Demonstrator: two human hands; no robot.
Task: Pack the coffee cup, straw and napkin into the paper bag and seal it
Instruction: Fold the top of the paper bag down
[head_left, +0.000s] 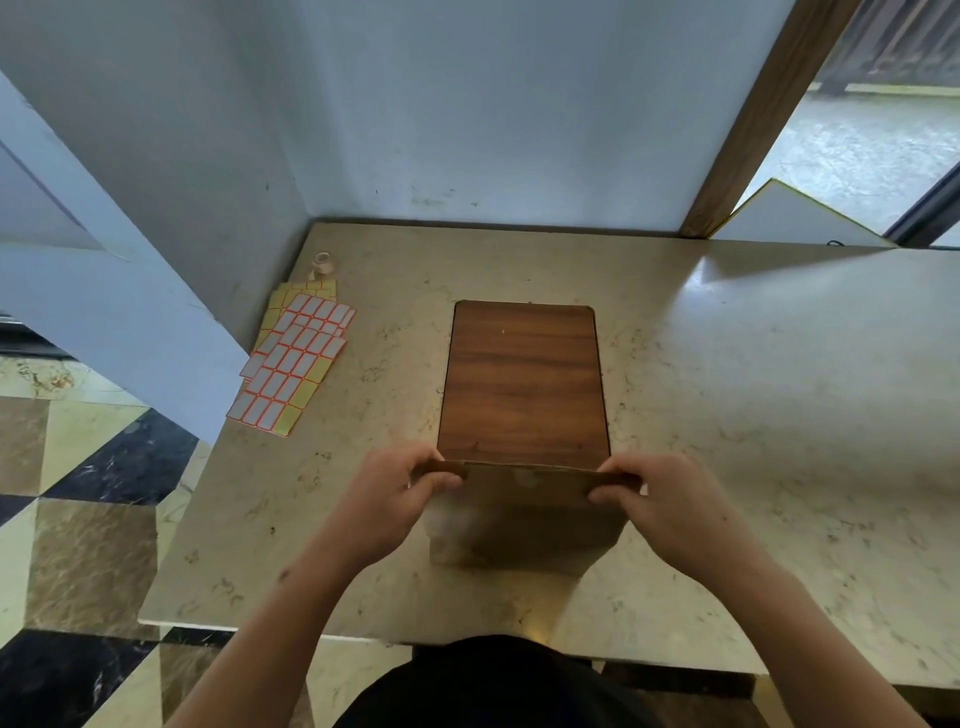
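A brown paper bag (524, 525) stands upright on the marble table (727, 415), near its front edge. Its top is pressed flat into a folded strip. My left hand (400, 499) pinches the left end of that strip and my right hand (670, 509) pinches the right end. The bag's inside is hidden, and no coffee cup, straw or napkin shows anywhere.
A wooden board (522, 379) lies flat on the table just behind the bag. Several sheets of white sticker labels (296, 358) lie at the table's left edge, with a small tape roll (322, 262) behind them. Walls close the back and left.
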